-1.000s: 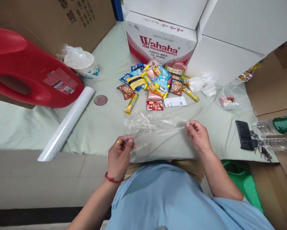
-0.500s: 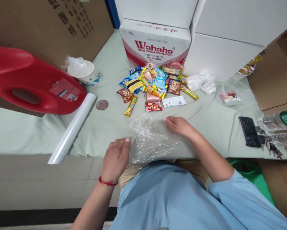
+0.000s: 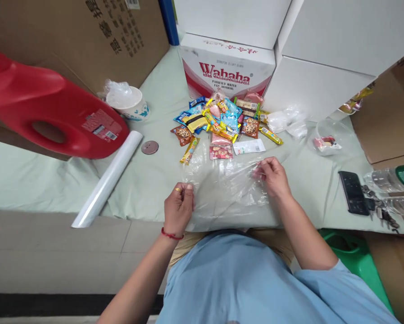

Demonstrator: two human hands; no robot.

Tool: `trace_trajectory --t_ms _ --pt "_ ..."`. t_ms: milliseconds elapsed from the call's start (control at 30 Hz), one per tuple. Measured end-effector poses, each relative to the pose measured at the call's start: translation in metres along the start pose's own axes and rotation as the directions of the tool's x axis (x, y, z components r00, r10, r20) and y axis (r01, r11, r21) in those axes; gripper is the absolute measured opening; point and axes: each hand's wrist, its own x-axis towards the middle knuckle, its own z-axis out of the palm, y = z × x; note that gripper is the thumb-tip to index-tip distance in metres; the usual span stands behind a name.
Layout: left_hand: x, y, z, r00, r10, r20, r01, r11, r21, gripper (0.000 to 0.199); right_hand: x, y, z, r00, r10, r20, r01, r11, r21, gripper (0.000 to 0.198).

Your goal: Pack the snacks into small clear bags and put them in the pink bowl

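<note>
Stretched between my hands over the near table edge is a sheet of clear plastic film (image 3: 229,189), wrinkled and see-through. My left hand (image 3: 179,204), with a ring and a red bracelet on the wrist, pinches its left edge. At the right side, my right hand (image 3: 272,175) grips the film between thumb and fingers. The film's far edge reaches a red snack packet (image 3: 221,152) at the front of a heap of wrapped snacks (image 3: 218,119). A white packet (image 3: 249,146) and a yellow snack bar (image 3: 190,150) lie close by.
Left of the film are a white roll (image 3: 107,180), a brown round disc (image 3: 150,147), a red jug (image 3: 60,112) and a paper cup (image 3: 129,105). A Wahaba-style printed carton (image 3: 227,72) stands behind. To the right are a clear tub (image 3: 333,139), a phone (image 3: 353,191), keys (image 3: 380,209) and bottles (image 3: 384,175).
The crumpled film is now spread wider and flatter, its far edge nearer the snacks. My right hand has moved right, and my left hand has shifted slightly up and right.
</note>
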Motion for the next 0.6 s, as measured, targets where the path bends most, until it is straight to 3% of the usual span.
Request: trace_trajectory --t_ms 200,267,333,367,467,533,600 --pt "0.016 -0.016 -0.007 1.000 -0.020 -0.017 0.023 0.981 0.195 0.027 0.010 0.012 -0.026 0.993 0.110 -0.050 -0.115 0.989 -0.088 0.047" --pt "0.013 -0.012 -0.011 0.982 0.118 -0.149 -0.066 0.946 0.316 0.023 0.009 0.019 -0.026 0.992 0.120 -0.045 -0.125 0.985 -0.119 0.045" --pt "0.007 -0.001 -0.015 0.909 0.334 -0.249 -0.198 0.872 0.447 0.019 0.008 0.022 -0.024 0.993 0.110 -0.043 -0.115 0.985 -0.126 0.041" --pt "0.005 0.005 -0.015 0.869 0.438 -0.233 -0.281 0.821 0.497 0.017 0.007 0.023 -0.022 0.993 0.105 -0.043 -0.110 0.986 -0.127 0.040" --pt "0.005 0.019 -0.006 0.788 0.613 0.055 -0.540 0.645 0.541 0.017 0.006 0.021 -0.016 0.995 0.102 -0.023 -0.104 0.985 -0.136 0.037" --pt "0.014 0.017 0.006 0.761 0.585 0.278 -0.630 0.566 0.533 0.023 0.006 0.019 -0.016 0.995 0.095 0.001 -0.094 0.985 -0.147 0.036" --pt "0.027 0.005 0.016 0.772 0.495 0.398 -0.633 0.537 0.558 0.033 0.007 0.019 -0.021 0.997 0.078 0.004 -0.076 0.983 -0.166 0.037"
